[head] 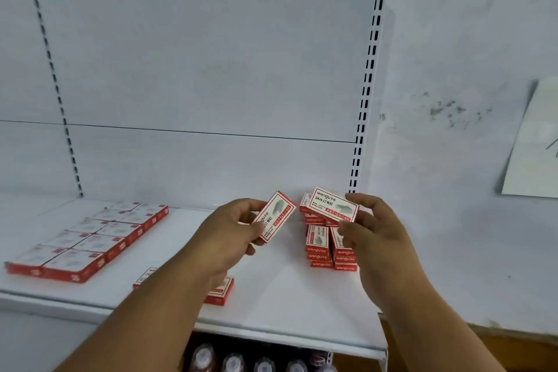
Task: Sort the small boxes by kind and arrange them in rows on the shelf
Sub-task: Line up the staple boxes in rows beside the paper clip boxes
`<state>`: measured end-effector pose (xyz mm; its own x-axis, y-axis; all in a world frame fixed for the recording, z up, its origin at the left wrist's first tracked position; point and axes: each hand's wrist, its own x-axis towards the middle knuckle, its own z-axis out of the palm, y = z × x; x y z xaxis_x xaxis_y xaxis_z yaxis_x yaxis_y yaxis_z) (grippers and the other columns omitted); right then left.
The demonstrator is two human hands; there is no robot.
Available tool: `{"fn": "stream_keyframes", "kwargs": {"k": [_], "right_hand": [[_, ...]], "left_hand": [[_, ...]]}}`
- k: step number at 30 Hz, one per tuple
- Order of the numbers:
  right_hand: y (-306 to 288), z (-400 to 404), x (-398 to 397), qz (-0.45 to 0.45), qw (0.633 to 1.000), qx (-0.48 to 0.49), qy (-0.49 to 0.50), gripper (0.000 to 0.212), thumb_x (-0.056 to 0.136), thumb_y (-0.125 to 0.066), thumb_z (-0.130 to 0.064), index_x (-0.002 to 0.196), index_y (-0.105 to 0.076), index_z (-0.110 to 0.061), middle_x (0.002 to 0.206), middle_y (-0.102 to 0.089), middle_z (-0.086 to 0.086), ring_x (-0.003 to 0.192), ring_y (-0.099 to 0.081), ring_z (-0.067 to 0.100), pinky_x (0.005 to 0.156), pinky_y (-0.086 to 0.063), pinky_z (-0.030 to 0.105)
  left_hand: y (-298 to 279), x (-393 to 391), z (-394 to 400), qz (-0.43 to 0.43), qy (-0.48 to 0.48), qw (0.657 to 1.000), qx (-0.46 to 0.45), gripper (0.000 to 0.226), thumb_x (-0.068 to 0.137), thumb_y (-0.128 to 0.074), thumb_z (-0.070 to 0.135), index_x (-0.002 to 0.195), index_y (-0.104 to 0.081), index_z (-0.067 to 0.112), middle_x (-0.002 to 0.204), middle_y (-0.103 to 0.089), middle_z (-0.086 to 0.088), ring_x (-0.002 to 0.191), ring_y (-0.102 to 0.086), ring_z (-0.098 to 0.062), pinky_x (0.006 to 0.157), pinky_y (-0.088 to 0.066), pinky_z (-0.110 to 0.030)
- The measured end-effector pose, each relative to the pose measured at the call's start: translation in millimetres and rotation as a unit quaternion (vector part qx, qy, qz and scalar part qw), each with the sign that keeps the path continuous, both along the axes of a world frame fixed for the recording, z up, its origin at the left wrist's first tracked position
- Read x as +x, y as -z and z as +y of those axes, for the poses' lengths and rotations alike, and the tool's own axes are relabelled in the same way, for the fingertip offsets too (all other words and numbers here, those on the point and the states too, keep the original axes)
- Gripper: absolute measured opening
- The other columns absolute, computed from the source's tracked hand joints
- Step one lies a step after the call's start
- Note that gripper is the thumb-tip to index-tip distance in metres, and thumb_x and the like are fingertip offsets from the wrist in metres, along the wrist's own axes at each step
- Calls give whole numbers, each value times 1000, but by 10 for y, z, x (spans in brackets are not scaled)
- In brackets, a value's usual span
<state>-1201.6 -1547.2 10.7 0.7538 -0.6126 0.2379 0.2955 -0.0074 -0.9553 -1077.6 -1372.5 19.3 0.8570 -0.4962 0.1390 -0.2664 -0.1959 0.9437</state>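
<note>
Head view shows your left hand [232,229] pinching a small red-and-white cardboard staple box [275,216] above the white metal shelf [271,296]. Your right hand [373,229] grips a second red-and-white box [332,205] just over the stacked boxes [330,248].

Box rows [87,238] left on shelf [271,305]; stacks [330,246] right
</note>
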Motion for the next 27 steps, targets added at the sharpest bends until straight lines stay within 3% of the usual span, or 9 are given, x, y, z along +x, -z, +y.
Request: {"fn": "stream_keyframes", "kwargs": {"k": [4, 7, 13, 17, 19, 21, 24, 27], "right_hand": [[6, 256, 139, 42, 995, -84, -44, 40, 88, -56, 10, 110, -62, -23, 99, -76, -2, 83, -67, 27, 68, -52, 37], [64, 532, 295, 79, 986, -128, -70, 37, 87, -59, 9, 109, -61, -22, 96, -76, -6, 75, -62, 14, 65, -46, 26], [178, 1049, 624, 146, 970, -176, -80, 34, 88, -60, 7, 103, -61, -23, 91, -76, -8, 71, -65, 2, 60, -49, 16], [244, 1263, 796, 178, 968, -169, -58, 35, 88, -59, 8, 106, -62, -22, 91, -76, 0, 66, -67, 3, 55, -51, 18], [286, 1312, 851, 201, 962, -176, -56, 34, 89, -59, 6, 107, -62, -23, 95, -76, 0, 78, -73, 10, 66, -61, 32], [314, 1339, 881, 236, 943, -233, -35, 32, 89, -59, 0, 107, -60, -26, 94, -74, -1, 81, -73, 14, 68, -61, 33], [327, 1377, 903, 294, 889, -350, 10, 27, 91, -59, -14, 113, -60, -30, 93, -66, -10, 74, -67, 6, 58, -49, 17], [345, 1412, 929, 328, 843, -423, 46, 30, 92, -57, -22, 122, -64, -26, 107, -57, -9, 85, -58, 3, 70, -43, 15]], "left_hand": [[-53, 126, 386, -106, 1, 987, 120, 33, 95, -57, 8, 105, -69, 38, 97, -70, 14, 65, -64, -1, 59, -47, -19], [-121, 278, 673, -164, -10, 961, 224, 32, 96, -56, 14, 108, -68, 41, 100, -67, 22, 71, -62, -1, 57, -43, -17], [-105, 612, 1148, -149, 16, 947, 284, 35, 98, -50, 10, 112, -70, 35, 106, -66, 19, 88, -60, 0, 68, -44, -20], [-59, 842, 1338, -157, 47, 929, 332, 35, 98, -47, 9, 116, -69, 31, 112, -66, 16, 94, -56, -1, 75, -45, -21], [-18, 939, 1369, -165, 74, 917, 355, 38, 97, -47, 6, 118, -69, 26, 118, -67, 10, 101, -58, -8, 81, -45, -23], [43, 1014, 1361, -173, 101, 909, 365, 39, 96, -46, 5, 119, -70, 25, 122, -66, 8, 106, -58, -11, 85, -44, -23], [160, 1092, 1298, -194, 120, 904, 361, 40, 96, -45, 8, 121, -69, 27, 127, -64, 7, 111, -58, -12, 89, -45, -24], [253, 1105, 1234, -237, 120, 895, 358, 42, 95, -44, 8, 124, -66, 30, 129, -58, 6, 108, -60, -14, 76, -45, -22]]}}
